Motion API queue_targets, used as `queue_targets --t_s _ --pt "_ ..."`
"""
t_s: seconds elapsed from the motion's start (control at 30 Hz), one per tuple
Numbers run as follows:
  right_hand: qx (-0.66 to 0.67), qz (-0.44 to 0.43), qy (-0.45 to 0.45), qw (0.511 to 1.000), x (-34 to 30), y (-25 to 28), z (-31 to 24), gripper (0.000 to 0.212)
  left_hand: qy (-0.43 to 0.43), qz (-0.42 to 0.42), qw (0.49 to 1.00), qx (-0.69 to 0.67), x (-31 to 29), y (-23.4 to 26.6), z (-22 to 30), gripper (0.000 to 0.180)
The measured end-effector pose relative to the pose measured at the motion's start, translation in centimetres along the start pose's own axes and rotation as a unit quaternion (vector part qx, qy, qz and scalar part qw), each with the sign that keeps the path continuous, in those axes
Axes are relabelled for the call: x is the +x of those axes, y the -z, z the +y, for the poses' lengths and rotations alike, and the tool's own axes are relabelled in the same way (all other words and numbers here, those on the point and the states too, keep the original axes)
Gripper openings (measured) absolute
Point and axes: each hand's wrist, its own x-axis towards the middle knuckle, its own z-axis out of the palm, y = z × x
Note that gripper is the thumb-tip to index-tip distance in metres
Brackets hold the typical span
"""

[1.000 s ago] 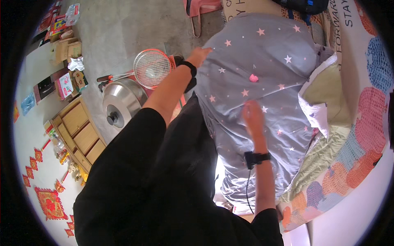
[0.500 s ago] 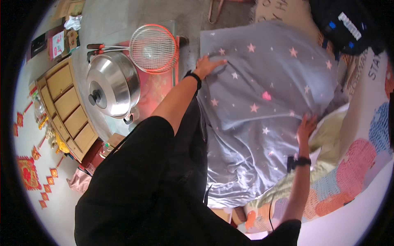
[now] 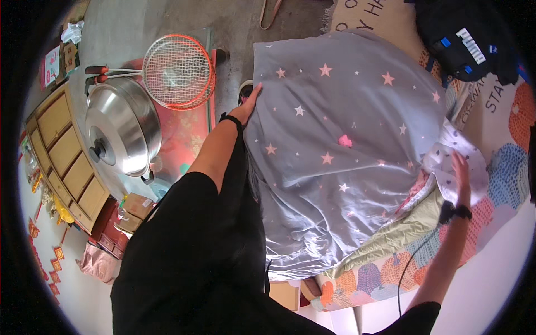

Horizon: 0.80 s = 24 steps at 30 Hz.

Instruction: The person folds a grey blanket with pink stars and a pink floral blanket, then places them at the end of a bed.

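Tan wood forms the drawer unit [image 3: 67,153] at nine o'clock of the view. Between nine and ten, a silver steel pot [image 3: 131,125] with a domed, black-knobbed lid stands beside two orange-rimmed, white-strung rackets [image 3: 177,72], overlapped on a low, red-patterned counter [image 3: 184,131], perhaps stacked to save room. Toward eleven, the left hand [image 3: 245,107] meets the left edge of a wide grey quilt [image 3: 340,120] printed with pink and white stars, presumably steadying that side; whether its fingers pinch, I cannot tell. The quilt spreads from twelve to five o'clock, with crinkled pale-green fabric [image 3: 391,234] showing along its lower right edge. At three, well apart from the left, the right hand [image 3: 462,174] reaches over a white, dark-spotted cloth [image 3: 478,162], fingers extended, its grip unclear; the quilt's breadth probably explains so wide a span. At two o'clock sits a black bag [image 3: 474,50], just beyond the quilt's corner.
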Motion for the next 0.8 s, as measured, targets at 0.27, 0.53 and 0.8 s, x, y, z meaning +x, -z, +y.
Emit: queue_targets --t_s 0.27,0.53,0.8 --pt "0.155 0.125 0.111 0.974 3.7 -16.3 -17.9 0.055 -0.076 -0.057 0.989 -0.109 2.1 1.9 0.5 0.078" --pt "0.312 0.15 0.072 0.936 -11.5 -12.4 -11.8 0.058 -0.159 -0.111 0.98 -0.049 -12.8 -1.6 1.0 0.049" --pt "0.123 0.38 0.089 0.913 -25.0 8.9 1.6 0.056 -0.313 -0.159 0.862 0.366 -34.8 -9.9 -3.3 0.063"
